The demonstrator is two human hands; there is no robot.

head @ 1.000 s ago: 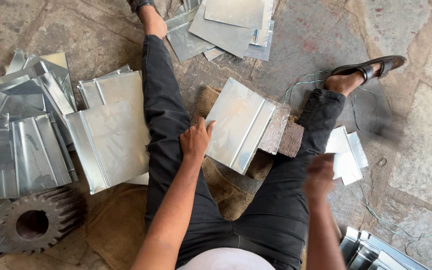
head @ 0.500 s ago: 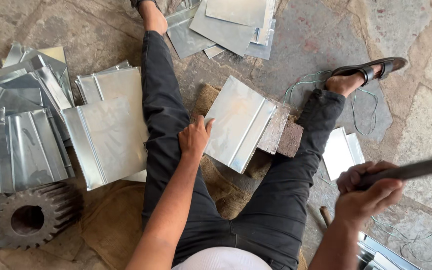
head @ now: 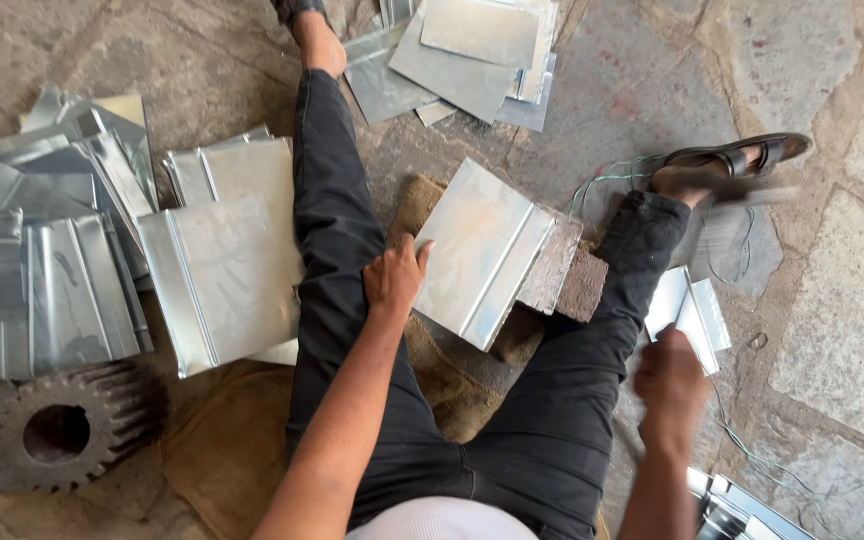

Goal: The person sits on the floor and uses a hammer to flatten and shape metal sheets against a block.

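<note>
**A:** Going left to right – lower left of the frame there's a big toothed gear (head: 60, 430) lying flat on the ground, and above it a messy heap of bent metal sheets (head: 37, 270) with raw edges pointing every way. Right next to that, a neater stack of sheets (head: 222, 270) sits against the person's leg. If that leg shifts, I'd guess the stack slides or an edge catches the trousers.

**B:** Yeah, and centre frame is the real worry. The folded sheet (head: 482, 250) lies tilted on a stone block (head: 577, 285) between the legs, with burlap sacking (head: 452, 390) under it all. The left hand (head: 394, 280) is pressed flat on the sheet's left edge, fingers spread over the corner – bare skin right on cut metal.

**A:** So if the sheet kicks on that block, it probably slices the palm or skids off?

**B:** That's my read. And the right hand (head: 670, 385), lower right of the frame, is blurred. It looks closed up but I honestly can't tell what it's gripping, if anything. A sloppy swing from there could land near those left fingers.

**A:** The thin wire (head: 612, 180) near the sandalled foot (head: 727, 165) at upper right looks like a snag too.
</note>
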